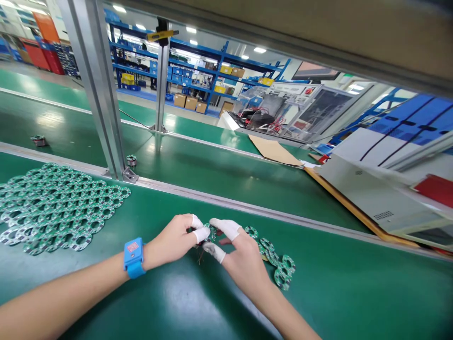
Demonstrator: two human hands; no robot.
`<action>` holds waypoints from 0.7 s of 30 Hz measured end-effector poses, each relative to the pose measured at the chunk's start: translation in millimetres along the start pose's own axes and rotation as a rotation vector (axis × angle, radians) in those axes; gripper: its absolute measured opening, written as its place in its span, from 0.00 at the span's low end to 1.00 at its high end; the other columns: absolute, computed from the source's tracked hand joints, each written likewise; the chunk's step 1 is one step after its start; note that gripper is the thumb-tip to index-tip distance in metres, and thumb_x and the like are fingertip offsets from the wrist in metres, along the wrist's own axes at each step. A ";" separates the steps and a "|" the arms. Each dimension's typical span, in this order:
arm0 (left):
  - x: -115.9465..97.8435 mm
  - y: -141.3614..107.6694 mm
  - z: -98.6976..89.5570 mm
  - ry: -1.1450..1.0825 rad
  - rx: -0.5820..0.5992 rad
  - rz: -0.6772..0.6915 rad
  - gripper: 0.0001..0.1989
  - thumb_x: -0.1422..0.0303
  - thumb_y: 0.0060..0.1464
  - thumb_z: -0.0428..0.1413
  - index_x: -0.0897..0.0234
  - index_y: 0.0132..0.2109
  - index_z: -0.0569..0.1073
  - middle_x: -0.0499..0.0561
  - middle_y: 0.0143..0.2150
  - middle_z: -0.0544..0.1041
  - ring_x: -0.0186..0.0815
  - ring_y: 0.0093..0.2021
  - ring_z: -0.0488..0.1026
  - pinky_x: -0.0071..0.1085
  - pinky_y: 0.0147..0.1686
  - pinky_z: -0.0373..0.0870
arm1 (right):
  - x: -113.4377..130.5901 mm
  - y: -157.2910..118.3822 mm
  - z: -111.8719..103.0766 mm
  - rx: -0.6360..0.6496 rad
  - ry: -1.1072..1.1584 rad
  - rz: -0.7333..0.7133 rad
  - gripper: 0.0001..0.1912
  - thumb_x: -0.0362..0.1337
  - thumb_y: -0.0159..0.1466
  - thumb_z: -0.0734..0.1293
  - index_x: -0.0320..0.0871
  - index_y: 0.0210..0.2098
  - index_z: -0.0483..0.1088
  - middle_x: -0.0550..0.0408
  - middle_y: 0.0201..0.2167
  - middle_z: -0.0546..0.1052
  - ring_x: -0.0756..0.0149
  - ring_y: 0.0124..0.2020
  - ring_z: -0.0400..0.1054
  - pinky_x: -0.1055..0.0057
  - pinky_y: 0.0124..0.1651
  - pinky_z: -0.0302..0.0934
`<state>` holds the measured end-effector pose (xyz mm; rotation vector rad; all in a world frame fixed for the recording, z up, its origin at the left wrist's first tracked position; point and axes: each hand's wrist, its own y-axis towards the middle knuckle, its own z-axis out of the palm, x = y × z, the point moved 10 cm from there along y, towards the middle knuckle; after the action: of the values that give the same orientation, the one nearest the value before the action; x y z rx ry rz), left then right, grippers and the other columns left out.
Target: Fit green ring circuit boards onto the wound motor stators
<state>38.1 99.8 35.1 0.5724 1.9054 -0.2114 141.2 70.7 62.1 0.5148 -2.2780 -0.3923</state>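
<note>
My left hand [176, 240], with white finger cots on thumb and fingertips and a blue wristband [133, 256] at the wrist, pinches the left side of a small green ring-shaped circuit board [212, 232]. From the other side my right hand [242, 252], also in white finger cots, closes its thumb and fingers on the same board. Thin copper-coloured wires [200, 257] hang below it; what lies under the board is mostly hidden by my fingers. Just right of my right hand, several loose ring-shaped boards [272, 255] lie on the green mat.
Many ring boards [60, 203] lie in overlapping rows at the left. Beyond the metal rail [219, 202], a wound motor stator [131, 160] sits by the upright post [102, 94], another stator [38, 140] farther left. Cardboard [274, 150] and a grey-white cabinet [371, 189] are at right.
</note>
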 end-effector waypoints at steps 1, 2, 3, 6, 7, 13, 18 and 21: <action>-0.6 0.0 0.6 0.007 0.004 0.006 0.14 0.68 0.56 0.48 0.66 0.24 0.67 0.45 0.24 0.67 0.30 0.28 0.64 0.26 0.30 0.59 | 0.0 0.3 -2.2 -0.019 -0.040 -0.018 0.18 0.38 0.55 0.68 0.45 0.45 0.71 0.48 0.40 0.75 0.63 0.34 0.70 0.68 0.32 0.69; -1.7 -0.3 -0.1 0.049 -0.005 0.023 0.14 0.67 0.56 0.48 0.66 0.25 0.68 0.46 0.26 0.68 0.31 0.30 0.65 0.27 0.32 0.60 | -2.5 1.4 -4.0 -0.034 -0.066 -0.020 0.17 0.38 0.55 0.68 0.45 0.45 0.71 0.48 0.40 0.75 0.62 0.34 0.70 0.68 0.32 0.68; -2.7 -0.8 -1.4 0.126 -0.023 0.044 0.13 0.64 0.56 0.49 0.65 0.27 0.70 0.47 0.28 0.69 0.32 0.32 0.65 0.28 0.34 0.61 | -7.7 3.3 -5.5 -0.043 -0.080 -0.004 0.17 0.39 0.54 0.68 0.45 0.44 0.71 0.48 0.40 0.75 0.62 0.34 0.70 0.68 0.32 0.68; 3.1 -3.2 -1.6 0.447 -0.058 0.060 0.17 0.56 0.43 0.61 0.65 0.35 0.72 0.50 0.34 0.70 0.39 0.39 0.65 0.33 0.39 0.61 | -35.5 11.0 -4.2 -0.019 -0.054 0.132 0.17 0.41 0.53 0.68 0.44 0.42 0.72 0.49 0.36 0.76 0.62 0.32 0.69 0.68 0.31 0.67; 8.5 -3.8 0.5 0.532 -0.049 0.047 0.21 0.55 0.38 0.63 0.65 0.37 0.72 0.51 0.36 0.70 0.41 0.39 0.64 0.34 0.39 0.61 | -45.8 12.8 -0.7 0.012 -0.019 0.190 0.17 0.42 0.53 0.68 0.43 0.40 0.72 0.50 0.34 0.76 0.63 0.31 0.69 0.68 0.30 0.67; 28.9 -4.5 10.4 0.688 -0.007 0.024 0.18 0.57 0.40 0.63 0.65 0.35 0.72 0.50 0.34 0.70 0.40 0.38 0.64 0.33 0.36 0.61 | -56.1 7.9 40.4 0.300 0.234 0.289 0.14 0.43 0.51 0.68 0.41 0.35 0.73 0.52 0.30 0.75 0.63 0.32 0.69 0.71 0.29 0.65; 27.4 -4.3 10.6 0.742 -0.001 0.021 0.17 0.57 0.43 0.62 0.66 0.33 0.72 0.51 0.34 0.70 0.40 0.38 0.65 0.33 0.35 0.60 | -36.4 0.2 46.1 0.319 0.003 0.176 0.16 0.36 0.53 0.67 0.46 0.42 0.72 0.52 0.37 0.75 0.63 0.32 0.68 0.68 0.33 0.65; 28.2 -4.5 11.2 0.754 0.008 0.017 0.15 0.58 0.43 0.62 0.66 0.32 0.72 0.52 0.34 0.71 0.40 0.37 0.65 0.34 0.35 0.59 | -34.9 -3.6 45.8 0.311 -0.186 0.139 0.18 0.35 0.54 0.67 0.47 0.46 0.71 0.50 0.41 0.75 0.62 0.33 0.69 0.65 0.37 0.65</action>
<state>36.7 99.5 4.4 0.7390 2.6225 0.0202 130.6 89.8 8.7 0.4857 -2.5547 -0.0142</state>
